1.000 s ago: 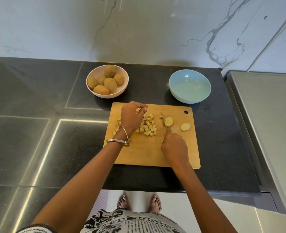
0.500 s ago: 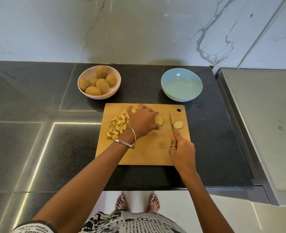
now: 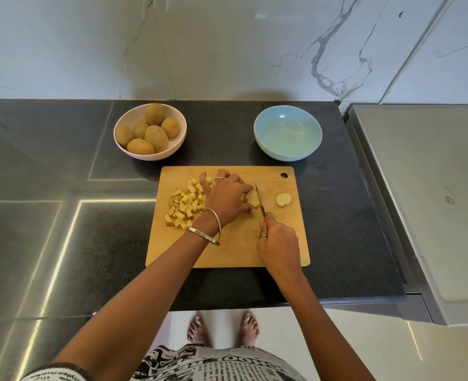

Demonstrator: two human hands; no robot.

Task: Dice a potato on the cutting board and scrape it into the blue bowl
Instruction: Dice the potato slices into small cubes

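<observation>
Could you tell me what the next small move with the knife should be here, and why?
Probably press the knife down through the potato slice that the left hand pins to the cutting board: the right hand has the blade set against it, it is uncut, and the blue bowl holds no potato.

Soft, even daylight; the scene is bright and in focus, with no motion blur. Bright streaks of glare run across the dark counter [image 3: 62,243] at left. The bowls cast soft shadows toward the board [image 3: 227,243], and faint shadows sit on the wall [image 3: 227,50] above them. Wide-angle distortion bends the counter's edge and the wall's seams near the frame's borders
</observation>
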